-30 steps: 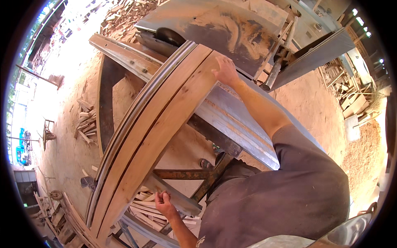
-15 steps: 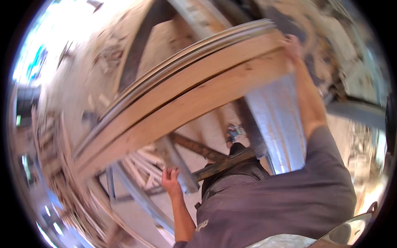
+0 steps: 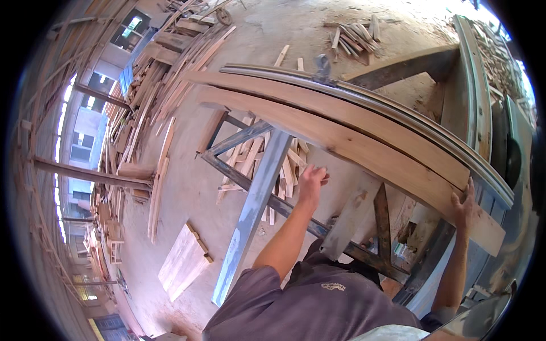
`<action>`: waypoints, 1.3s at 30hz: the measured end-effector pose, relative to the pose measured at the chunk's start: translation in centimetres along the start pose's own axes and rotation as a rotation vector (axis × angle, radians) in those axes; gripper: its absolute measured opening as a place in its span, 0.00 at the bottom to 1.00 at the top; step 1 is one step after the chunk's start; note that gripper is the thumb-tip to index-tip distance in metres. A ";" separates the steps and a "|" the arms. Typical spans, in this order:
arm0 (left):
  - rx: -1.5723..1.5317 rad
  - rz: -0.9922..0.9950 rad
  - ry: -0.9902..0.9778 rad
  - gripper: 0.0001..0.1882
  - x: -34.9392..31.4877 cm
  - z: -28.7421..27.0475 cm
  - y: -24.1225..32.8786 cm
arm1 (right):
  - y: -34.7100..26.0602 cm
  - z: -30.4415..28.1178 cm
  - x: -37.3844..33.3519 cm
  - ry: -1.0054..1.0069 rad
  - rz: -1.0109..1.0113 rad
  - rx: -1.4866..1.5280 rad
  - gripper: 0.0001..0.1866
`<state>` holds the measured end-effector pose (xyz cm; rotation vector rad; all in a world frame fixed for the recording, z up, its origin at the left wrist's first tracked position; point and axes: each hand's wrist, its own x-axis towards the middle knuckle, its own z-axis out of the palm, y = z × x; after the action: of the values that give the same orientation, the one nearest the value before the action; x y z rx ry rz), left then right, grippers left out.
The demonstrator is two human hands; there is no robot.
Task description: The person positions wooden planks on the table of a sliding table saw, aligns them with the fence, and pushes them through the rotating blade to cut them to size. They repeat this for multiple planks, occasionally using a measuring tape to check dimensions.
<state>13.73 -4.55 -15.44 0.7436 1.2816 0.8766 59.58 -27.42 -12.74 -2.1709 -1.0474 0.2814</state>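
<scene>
View swung left since a second ago; pale board [image 3: 183,262] on the floor now in sight. Landmark: near plank [image 3: 364,148], on the metal frame. Far plank [image 3: 364,115] along its far side, metal rail [image 3: 401,109] beyond that. Right hand [image 3: 463,206] on near plank toward its right end, fingers straightish; can't tell if gripping. Left hand [image 3: 313,182] this side of near plank, apart, fingers half curled, nothing seen in them.
</scene>
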 end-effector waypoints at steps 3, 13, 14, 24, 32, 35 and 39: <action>-0.288 -0.195 -0.034 0.30 4.7 0.7 0.6 | -3.1 2.7 0.1 0.088 0.039 -0.065 0.38; -0.539 -0.275 -0.006 0.13 8.4 4.5 0.8 | -1.4 4.1 -2.9 0.247 -0.081 -0.494 0.32; -0.522 -0.306 0.005 0.11 7.0 2.9 0.1 | -1.7 3.6 -5.0 0.161 -0.078 -0.529 0.29; -0.564 -0.367 -0.224 0.21 -1.2 -8.9 -0.8 | -7.8 6.5 -13.0 -0.621 0.364 0.193 0.24; -0.766 -0.302 -0.152 0.35 -2.7 -9.9 1.9 | -19.3 4.7 -16.3 -0.683 0.042 -0.297 0.35; -0.900 -0.270 -0.224 0.40 -4.2 -12.4 1.2 | -23.7 3.3 -23.7 -0.460 -0.003 -0.431 0.40; -0.972 -0.073 -0.311 0.45 -6.6 -14.0 1.9 | -28.2 2.5 -33.9 -0.072 -0.183 -0.421 0.36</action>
<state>-0.79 -9.49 -12.69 0.0433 0.4836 1.1243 19.46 -39.63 1.04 -2.4219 -1.4408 0.0562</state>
